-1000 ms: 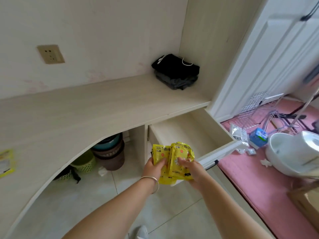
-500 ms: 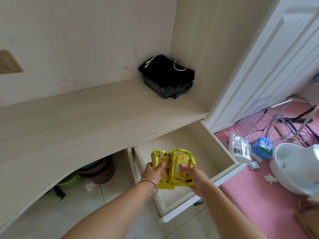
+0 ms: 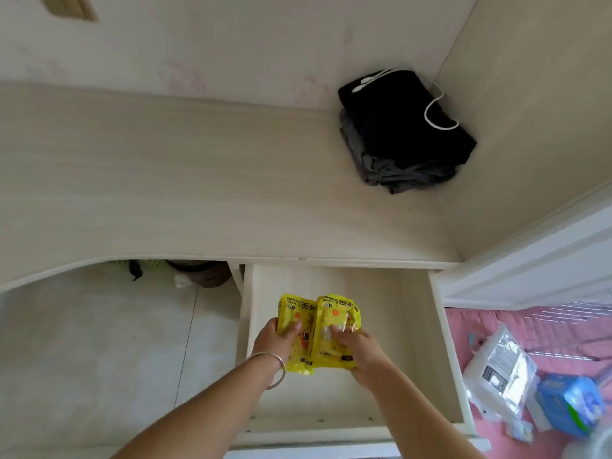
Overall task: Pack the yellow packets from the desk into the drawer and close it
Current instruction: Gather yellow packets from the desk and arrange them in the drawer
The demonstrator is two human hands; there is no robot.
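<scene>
A small stack of yellow packets [image 3: 318, 329] is held over the open drawer [image 3: 397, 326], low inside its left half. My left hand [image 3: 273, 342], with a silver bracelet on the wrist, grips the stack's left edge. My right hand [image 3: 359, 347] grips its right side, thumb on top. The drawer is pulled far out from under the pale wooden desk [image 3: 198, 193], and its bare bottom shows around the packets. No other yellow packet shows on the desk top in view.
A folded pile of black and grey clothes [image 3: 400, 134] with a white cable lies in the desk's back right corner. Baskets and bins [image 3: 198, 273] stand under the desk. A clear bag [image 3: 500, 369] and a blue pack [image 3: 569, 402] lie on the pink mat at right.
My view has tipped down over the drawer. Both hands have carried the packets from above the drawer's front edge down into it. The grip on the stack is unchanged.
</scene>
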